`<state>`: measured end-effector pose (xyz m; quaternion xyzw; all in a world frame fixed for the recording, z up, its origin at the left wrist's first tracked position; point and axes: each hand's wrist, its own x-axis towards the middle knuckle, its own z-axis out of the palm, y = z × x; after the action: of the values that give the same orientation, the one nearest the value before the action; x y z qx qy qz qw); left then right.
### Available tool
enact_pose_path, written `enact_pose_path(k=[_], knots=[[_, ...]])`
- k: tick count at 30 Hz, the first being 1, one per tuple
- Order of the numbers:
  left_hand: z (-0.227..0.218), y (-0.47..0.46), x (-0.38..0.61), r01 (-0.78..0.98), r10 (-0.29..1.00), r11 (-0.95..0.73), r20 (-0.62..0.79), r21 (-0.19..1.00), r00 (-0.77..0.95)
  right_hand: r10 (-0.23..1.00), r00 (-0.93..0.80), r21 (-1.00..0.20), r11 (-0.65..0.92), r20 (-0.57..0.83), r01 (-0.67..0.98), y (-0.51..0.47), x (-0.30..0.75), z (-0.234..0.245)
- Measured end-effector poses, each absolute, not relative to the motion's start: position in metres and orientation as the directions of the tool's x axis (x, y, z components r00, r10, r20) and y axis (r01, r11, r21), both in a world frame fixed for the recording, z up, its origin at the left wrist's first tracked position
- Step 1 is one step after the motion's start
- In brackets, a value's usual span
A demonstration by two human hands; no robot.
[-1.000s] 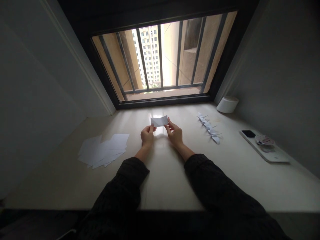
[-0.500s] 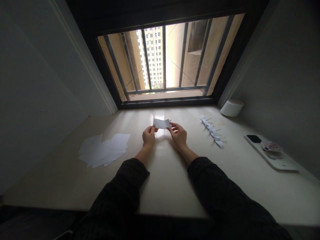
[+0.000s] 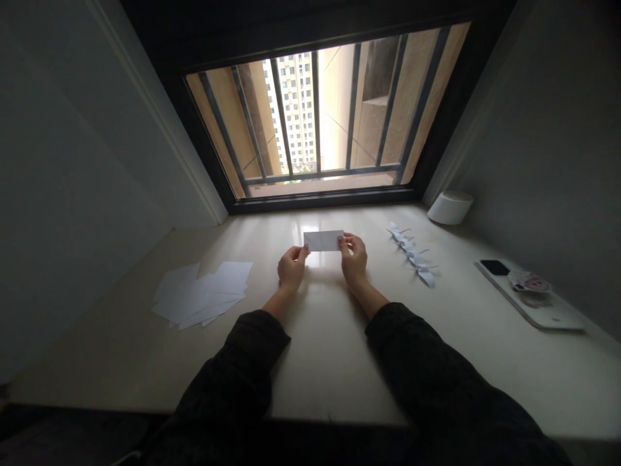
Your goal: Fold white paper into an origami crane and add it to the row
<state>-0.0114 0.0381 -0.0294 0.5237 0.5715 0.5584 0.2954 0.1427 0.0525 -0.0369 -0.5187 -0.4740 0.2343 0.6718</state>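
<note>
A small white rectangle of paper (image 3: 323, 241) is held up between my two hands, above the pale surface near the window. My left hand (image 3: 292, 265) pinches its lower left corner between thumb and fingers. At the right end, my right hand (image 3: 354, 255) grips the paper with the thumb in front and the fingers behind. The paper looks flat and wider than it is tall; whether it is folded in layers I cannot tell.
Loose white paper sheets (image 3: 206, 292) lie overlapping on the left. On the right, several folded paper cranes (image 3: 412, 254) stand in a row. Beyond them are a white cylinder (image 3: 450, 208) and a phone (image 3: 533, 298) with a round grip. A barred window (image 3: 317, 123) closes the back.
The paper was bent and smaller in view; now it is stretched flat and wide. My right hand has shifted slightly right, with its thumb now on the paper's front.
</note>
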Motion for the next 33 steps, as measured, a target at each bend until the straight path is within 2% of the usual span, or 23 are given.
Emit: enact_pose_path(k=[3,7,21,25,29,33], knots=[[-0.025,0.038,-0.011,0.288,0.893,-0.259,0.343,0.922,-0.292,0.825,0.421,-0.926,0.342,0.377,0.160,0.054,0.144,-0.038],[-0.020,0.037,-0.011,0.351,0.899,-0.321,0.400,0.880,-0.181,0.854,0.391,-0.939,0.324,0.343,0.115,0.054,0.143,-0.038],[-0.017,0.032,-0.007,0.280,0.926,-0.252,0.315,0.926,-0.208,0.856,0.459,-0.971,0.203,0.237,0.122,0.043,0.141,-0.027],[-0.021,0.033,-0.007,0.172,0.941,-0.272,0.299,0.947,-0.157,0.856,0.459,-0.971,0.199,0.237,0.129,0.043,0.142,-0.028],[-0.025,0.039,-0.007,0.023,0.944,-0.269,0.268,0.963,-0.192,0.890,0.413,-0.980,0.193,0.192,0.039,0.045,0.141,-0.029],[-0.028,0.043,-0.009,-0.034,0.925,-0.231,0.209,0.972,-0.317,0.953,0.252,-0.968,0.208,0.168,-0.140,0.045,0.138,-0.029]])
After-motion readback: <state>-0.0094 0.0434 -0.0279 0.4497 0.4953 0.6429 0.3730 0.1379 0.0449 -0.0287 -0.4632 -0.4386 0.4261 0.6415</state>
